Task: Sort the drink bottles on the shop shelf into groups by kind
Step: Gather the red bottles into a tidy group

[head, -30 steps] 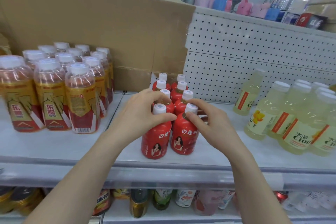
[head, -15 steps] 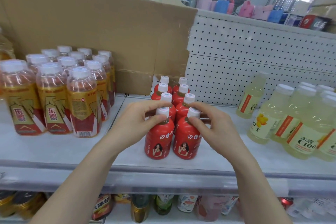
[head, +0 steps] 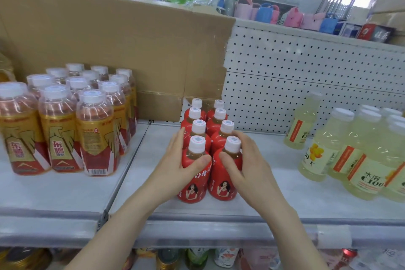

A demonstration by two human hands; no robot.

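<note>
Both clamped: left hand (head: pixel 175 167) clasped front-left red bottle (head: pixel 194 184), right hand (head: pixel 248 170) clasped front-right red bottle (head: pixel 224 184). Gold 东鹏 bottles (head: pixel 59 138) sat left of left hand, pale C100 bottles (head: pixel 363 173) right of right hand.

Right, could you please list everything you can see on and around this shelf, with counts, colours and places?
red bottles: eight, red with white caps, two rows of four, mid-shelf.
gold bottles: at least twelve, gold and red labels, white caps, shelf's left.
pale yellow bottles: several, count unclear at the edge, shelf's right; one stands apart further back.
cardboard box: one, brown, behind the gold bottles.
pegboard: one, white, behind the shelf's right half.
shelf: one, pale grey.
cans and bottles below: mixed colours, partly hidden, lower shelf.
small pink and blue items: several, upper shelf.
left hand: grips the front left red bottle.
right hand: grips the front right red bottle.
</note>
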